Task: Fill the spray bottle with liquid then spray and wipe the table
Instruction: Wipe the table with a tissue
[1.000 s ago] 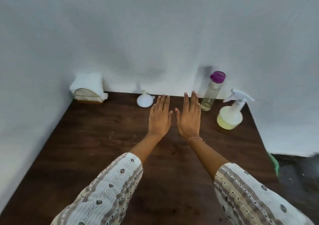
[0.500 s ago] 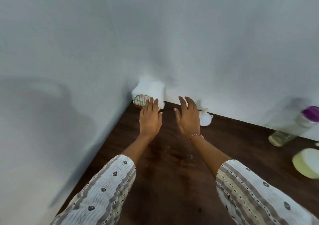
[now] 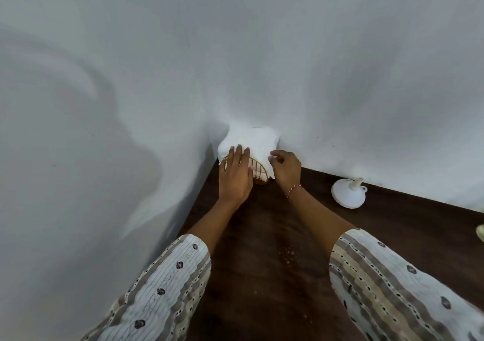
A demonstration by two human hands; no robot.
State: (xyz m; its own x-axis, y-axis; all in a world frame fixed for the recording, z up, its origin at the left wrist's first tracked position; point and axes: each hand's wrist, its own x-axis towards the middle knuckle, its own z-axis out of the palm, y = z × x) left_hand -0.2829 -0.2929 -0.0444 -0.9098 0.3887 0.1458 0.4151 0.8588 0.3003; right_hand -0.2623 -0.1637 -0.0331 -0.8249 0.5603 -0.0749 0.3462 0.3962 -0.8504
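- My left hand (image 3: 235, 177) lies flat, fingers stretched out together, against the front of the gold wire napkin holder (image 3: 258, 169) in the far left corner of the table (image 3: 262, 275). It presses on the holder with the palm spread and grips nothing.
- My right hand (image 3: 286, 169) is curled at the holder's right side, thumb and fingertips pinched on the edge of the white tissue stack (image 3: 251, 139) that stands up out of the holder.
- The tissues bulge above the wire frame and lean against the white wall (image 3: 314, 65) where the two wall faces meet.
- A thin beaded bracelet (image 3: 294, 191) sits on my right wrist; both forearms come out of patterned striped sleeves (image 3: 162, 288).
- A white funnel (image 3: 348, 192) rests upside down on the dark wooden table to the right of my right hand, wide mouth down and spout up, close to the wall and apart from my hand.
- At the far right edge of the view, a pale yellowish sliver (image 3: 481, 232) shows on the table; too little of it is visible to say what it is.
- The spray bottle itself cannot be made out in this view.
- A patch of small pale specks (image 3: 288, 254) marks the wood between my forearms.
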